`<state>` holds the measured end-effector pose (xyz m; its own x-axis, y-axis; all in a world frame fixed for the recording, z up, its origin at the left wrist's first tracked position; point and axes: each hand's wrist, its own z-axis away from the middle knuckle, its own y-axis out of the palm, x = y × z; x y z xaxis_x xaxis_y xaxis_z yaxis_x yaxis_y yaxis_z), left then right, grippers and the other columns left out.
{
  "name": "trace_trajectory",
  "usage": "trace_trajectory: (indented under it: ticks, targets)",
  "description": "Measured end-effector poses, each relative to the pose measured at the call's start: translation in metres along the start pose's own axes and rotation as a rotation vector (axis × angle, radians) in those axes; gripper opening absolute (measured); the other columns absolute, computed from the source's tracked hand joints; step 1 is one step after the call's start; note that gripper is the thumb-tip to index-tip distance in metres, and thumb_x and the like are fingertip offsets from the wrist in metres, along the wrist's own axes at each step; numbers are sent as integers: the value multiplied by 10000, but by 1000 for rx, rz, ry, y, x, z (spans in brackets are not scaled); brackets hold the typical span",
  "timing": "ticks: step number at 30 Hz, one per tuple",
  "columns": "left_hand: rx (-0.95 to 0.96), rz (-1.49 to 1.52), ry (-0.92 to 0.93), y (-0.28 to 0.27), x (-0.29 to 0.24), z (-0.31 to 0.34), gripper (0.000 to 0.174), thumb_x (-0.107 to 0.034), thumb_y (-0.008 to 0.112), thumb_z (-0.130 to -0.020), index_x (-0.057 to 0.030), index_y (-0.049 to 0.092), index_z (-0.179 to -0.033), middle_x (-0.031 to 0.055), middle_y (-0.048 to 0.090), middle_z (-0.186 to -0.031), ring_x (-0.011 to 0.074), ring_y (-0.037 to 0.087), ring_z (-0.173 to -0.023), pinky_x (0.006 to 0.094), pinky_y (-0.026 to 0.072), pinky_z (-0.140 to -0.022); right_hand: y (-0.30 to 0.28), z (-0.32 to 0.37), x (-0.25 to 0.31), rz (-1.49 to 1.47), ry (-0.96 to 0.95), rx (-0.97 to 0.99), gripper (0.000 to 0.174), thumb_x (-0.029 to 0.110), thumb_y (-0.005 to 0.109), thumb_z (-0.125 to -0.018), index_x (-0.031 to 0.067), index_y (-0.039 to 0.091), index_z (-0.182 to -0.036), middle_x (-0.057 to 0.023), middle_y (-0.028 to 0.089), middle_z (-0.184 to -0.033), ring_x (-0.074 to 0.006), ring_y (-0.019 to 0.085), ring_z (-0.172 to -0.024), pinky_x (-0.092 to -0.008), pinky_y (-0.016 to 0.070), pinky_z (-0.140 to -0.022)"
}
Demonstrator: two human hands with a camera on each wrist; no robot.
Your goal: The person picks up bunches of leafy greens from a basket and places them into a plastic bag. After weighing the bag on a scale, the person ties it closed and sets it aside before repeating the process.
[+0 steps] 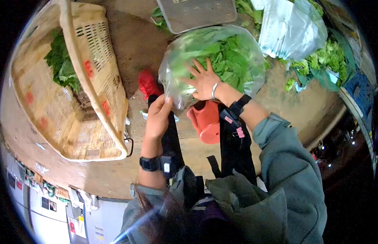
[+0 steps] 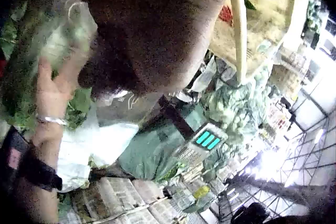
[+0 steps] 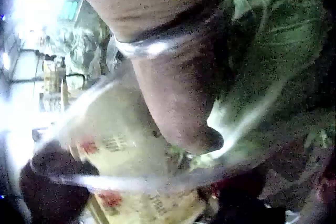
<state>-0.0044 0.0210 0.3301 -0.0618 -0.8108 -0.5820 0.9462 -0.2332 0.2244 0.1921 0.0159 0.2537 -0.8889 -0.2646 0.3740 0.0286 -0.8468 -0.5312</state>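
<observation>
A clear plastic bag (image 1: 172,67) full of leafy greens (image 1: 233,57) lies before me in the head view. My left hand (image 1: 157,116) pinches the bag's near left rim between thumb and fingers. In the right wrist view the bag's edge runs taut from that left hand (image 3: 55,184). Fingers spread, my right hand (image 1: 205,83) presses on the greens at the bag's mouth. A metal bangle (image 1: 214,90) circles the right wrist. The right wrist view shows the thumb beside a pale leaf stem (image 3: 231,129); the other fingers are hidden there.
A large cream plastic basket (image 1: 95,40) with some leaves stands at left. Beyond the bag is a grey tray (image 1: 199,16). White plastic bags (image 1: 292,30) and loose greens (image 1: 325,57) lie at right. A red plastic stool (image 1: 209,132) sits between my legs, near a red shoe (image 1: 147,83).
</observation>
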Motion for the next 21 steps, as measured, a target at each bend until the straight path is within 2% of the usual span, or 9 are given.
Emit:
trace_trajectory:
  ticks: [1,3,6,9,11,13,16,19,21]
  targets:
    - [23,234,-122,1,1,4,248,-199,427,-886,21,538,-908,30,549,-738,126,512,-657,234,418,-656,-10,0,-8,-5,19,5,766,444,632,-642,349,259,-1304,-97,101,-1411,-335,78,-1290,-621,129,-955]
    - [70,204,-205,4,10,2,262,-225,445,-880,19,534,-915,25,531,-705,107,488,-624,242,399,-581,-20,1,-23,-22,-107,115,807,483,643,-620,347,247,-1310,-56,100,-1417,-303,80,-1295,-604,133,-966]
    - [37,214,-420,24,13,-10,262,-249,467,-871,-5,554,-909,-35,438,-592,55,360,-506,205,285,-471,15,-7,-20,145,-52,-65,804,541,645,-586,386,275,-1283,-13,103,-1415,-273,103,-1292,-630,141,-948]
    - [35,-138,-293,65,-36,6,209,-225,483,-864,-31,560,-853,-43,383,-556,50,318,-485,204,234,-448,57,-7,-31,123,-61,-266,723,522,650,-591,413,333,-1232,4,125,-1403,-257,143,-1275,-673,187,-898]
    - [30,-130,-234,76,-45,18,197,-208,479,-864,-35,568,-839,-46,379,-542,46,311,-480,200,237,-450,82,-13,-34,199,-35,-345,798,554,619,-607,452,203,-1280,-7,129,-1406,-275,154,-1268,-658,219,-888]
    - [-107,48,-277,72,-31,18,167,-175,485,-862,-27,559,-837,-55,392,-566,38,309,-498,190,228,-469,92,-20,-38,186,-34,-301,793,505,635,-614,465,200,-1275,-3,136,-1404,-271,168,-1259,-652,247,-867]
    - [-39,366,-221,43,-18,3,182,-170,482,-865,0,540,-841,-37,375,-552,74,308,-502,208,288,-524,105,-24,-22,211,-4,-553,892,483,685,-552,448,179,-1286,-7,124,-1405,-277,133,-1271,-656,250,-876]
    - [-67,326,-148,37,-15,0,194,-168,480,-866,14,540,-903,-25,381,-560,85,327,-525,214,310,-557,34,14,-3,100,4,-182,785,493,648,-594,362,294,-1283,-60,82,-1417,-287,43,-1298,-682,146,-911]
    - [-82,112,-172,37,-11,4,225,-189,478,-866,-6,540,-981,-7,444,-608,88,383,-563,251,345,-610,7,47,-15,-186,31,-502,589,421,606,-657,207,451,-1183,-131,332,-1276,-304,298,-1185,-528,285,-917]
